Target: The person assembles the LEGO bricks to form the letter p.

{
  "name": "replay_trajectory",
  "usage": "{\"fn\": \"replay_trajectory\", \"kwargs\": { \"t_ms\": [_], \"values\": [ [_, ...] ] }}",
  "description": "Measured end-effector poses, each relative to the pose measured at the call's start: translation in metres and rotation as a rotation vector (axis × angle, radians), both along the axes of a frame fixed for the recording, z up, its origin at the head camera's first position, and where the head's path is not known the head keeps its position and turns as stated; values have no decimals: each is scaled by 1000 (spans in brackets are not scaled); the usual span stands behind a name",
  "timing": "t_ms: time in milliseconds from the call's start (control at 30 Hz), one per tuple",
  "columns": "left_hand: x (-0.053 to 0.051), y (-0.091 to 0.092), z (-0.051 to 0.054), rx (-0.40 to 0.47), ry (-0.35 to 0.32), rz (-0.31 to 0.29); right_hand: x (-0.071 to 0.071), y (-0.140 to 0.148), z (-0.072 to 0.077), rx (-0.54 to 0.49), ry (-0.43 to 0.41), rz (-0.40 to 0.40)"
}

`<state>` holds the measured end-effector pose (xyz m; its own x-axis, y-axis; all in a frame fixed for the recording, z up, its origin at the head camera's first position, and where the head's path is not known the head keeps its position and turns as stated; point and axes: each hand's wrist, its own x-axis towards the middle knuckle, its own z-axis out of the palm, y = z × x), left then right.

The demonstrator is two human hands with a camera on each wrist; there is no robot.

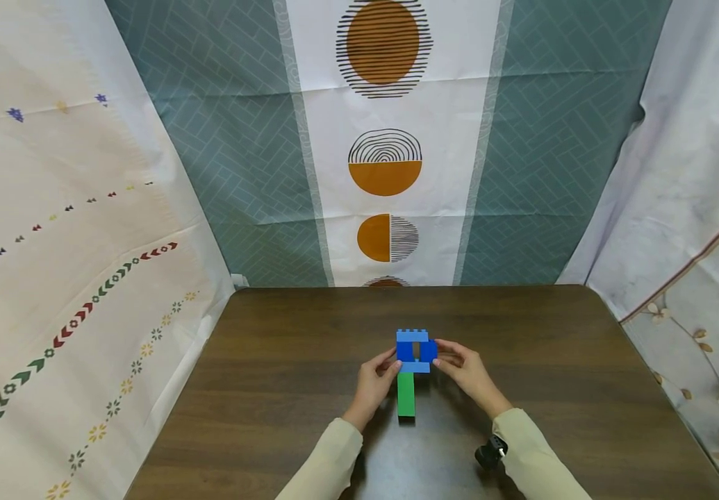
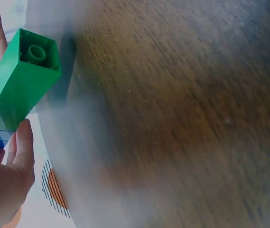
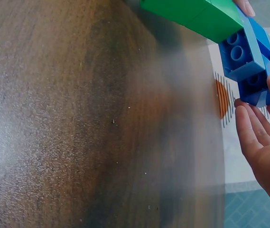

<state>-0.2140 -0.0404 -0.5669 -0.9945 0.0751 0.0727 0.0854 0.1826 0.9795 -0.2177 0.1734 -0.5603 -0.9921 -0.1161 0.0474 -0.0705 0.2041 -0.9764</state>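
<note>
Both hands hold a structure of toy building bricks up off the table. Its upper part is a ring with light blue bricks [image 1: 412,336] above and below and dark blue bricks at the sides, with a gap in the middle. From the ring's lower left runs a green brick column [image 1: 406,394], whose hollow underside shows in the left wrist view. My left hand [image 1: 373,389] grips the ring's left side near the green column. On the other side, my right hand [image 1: 470,375] pinches the dark blue brick [image 1: 431,351], which juts out past the light blue ones.
The brown wooden table [image 1: 271,389] lies under the hands. Behind it hangs a green and white patterned cloth [image 1: 384,111], with pale curtains at both sides. A black wrist device [image 1: 492,451] sits by the right sleeve.
</note>
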Motion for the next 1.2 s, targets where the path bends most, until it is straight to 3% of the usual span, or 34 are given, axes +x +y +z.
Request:
{"fn": "replay_trajectory", "kwargs": {
  "t_ms": [233, 467, 767, 1033, 1200],
  "values": [
    [-4, 0, -6, 57, -36, 0, -3, -4, -4, 43, -20, -19],
    [-6, -3, -6, -9, -68, -19, -5, -7, -5, 69, -35, -36],
    [-12, -5, -8, -55, -53, -47, -11, -10, -12, 147, -51, -70],
    [-16, -5, -9, -153, -119, -74, -16, -10, -17, 167, -105, -54],
    [-18, -4, -10, -162, -151, -80, -20, -10, -20, 179, -111, -44]
  ]
}}
